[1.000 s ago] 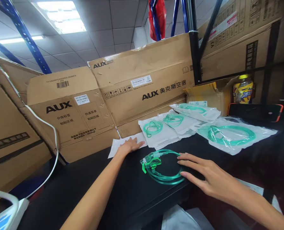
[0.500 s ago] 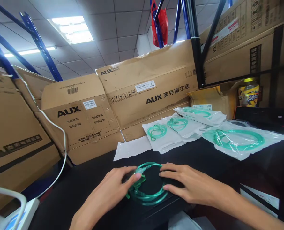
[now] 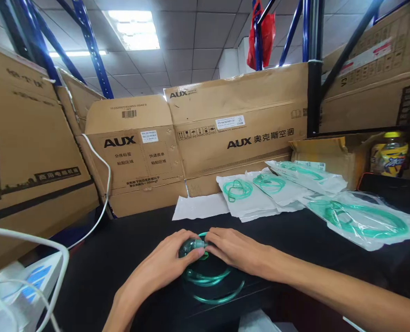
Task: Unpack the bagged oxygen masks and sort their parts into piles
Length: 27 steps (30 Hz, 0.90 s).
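On the black table, my left hand point(image 3: 177, 253) is closed round a clear green oxygen mask point(image 3: 187, 247), its thumb lying along the near side. My right hand point(image 3: 231, 249) meets it from the right, fingertips pinched at the pale connector point(image 3: 201, 244) where tubing joins the mask. Those fingers partly hide what they grip. Loops of green tubing point(image 3: 208, 279) lie on the table below both hands, one loose stretch curving nearest to me.
Several clear-and-white packs with green tubing point(image 3: 360, 219) lie at the back right beside a white paper sheet point(image 3: 200, 207). Cardboard boxes point(image 3: 132, 161) wall the back. A white cable point(image 3: 106, 184) hangs left, near a white box point(image 3: 39, 281). A yellow-capped bottle point(image 3: 389, 154) stands far right.
My right hand has moved left from the coil's right side to the connector, its fingers closing. The coil has loosened, and my left hand now wraps the mask. The view has turned slightly left.
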Each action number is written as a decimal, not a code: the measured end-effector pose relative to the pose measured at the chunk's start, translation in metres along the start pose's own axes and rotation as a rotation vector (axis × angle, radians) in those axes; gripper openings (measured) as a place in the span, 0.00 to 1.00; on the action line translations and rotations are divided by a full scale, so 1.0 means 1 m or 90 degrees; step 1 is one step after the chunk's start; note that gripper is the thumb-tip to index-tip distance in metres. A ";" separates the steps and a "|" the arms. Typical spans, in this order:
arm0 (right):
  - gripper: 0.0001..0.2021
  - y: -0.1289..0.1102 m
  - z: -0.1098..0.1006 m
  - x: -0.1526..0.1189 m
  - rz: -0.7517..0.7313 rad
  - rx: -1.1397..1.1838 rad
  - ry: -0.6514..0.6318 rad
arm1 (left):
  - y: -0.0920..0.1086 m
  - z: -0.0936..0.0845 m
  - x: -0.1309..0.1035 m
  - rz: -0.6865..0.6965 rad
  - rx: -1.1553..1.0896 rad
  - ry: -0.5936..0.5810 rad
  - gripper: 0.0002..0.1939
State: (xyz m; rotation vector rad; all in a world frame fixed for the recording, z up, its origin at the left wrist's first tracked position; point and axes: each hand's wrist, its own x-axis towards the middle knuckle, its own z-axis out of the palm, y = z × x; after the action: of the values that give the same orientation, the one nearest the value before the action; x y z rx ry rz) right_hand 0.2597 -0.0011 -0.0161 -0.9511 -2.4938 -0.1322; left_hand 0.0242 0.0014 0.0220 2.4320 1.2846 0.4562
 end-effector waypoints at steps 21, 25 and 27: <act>0.09 0.003 0.013 -0.006 0.009 0.134 0.024 | -0.006 0.010 0.004 0.136 0.011 0.059 0.21; 0.10 0.007 0.016 -0.004 0.008 0.136 0.011 | -0.005 0.009 0.003 0.138 0.028 0.059 0.23; 0.11 0.008 0.017 -0.005 0.009 0.139 0.005 | -0.005 0.008 0.003 0.141 0.046 0.060 0.21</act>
State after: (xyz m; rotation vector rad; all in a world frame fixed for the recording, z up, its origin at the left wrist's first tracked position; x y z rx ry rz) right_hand 0.2613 0.0062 -0.0338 -0.8737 -2.4333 0.1391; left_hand 0.0255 0.0050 0.0130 2.6562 1.0892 0.5986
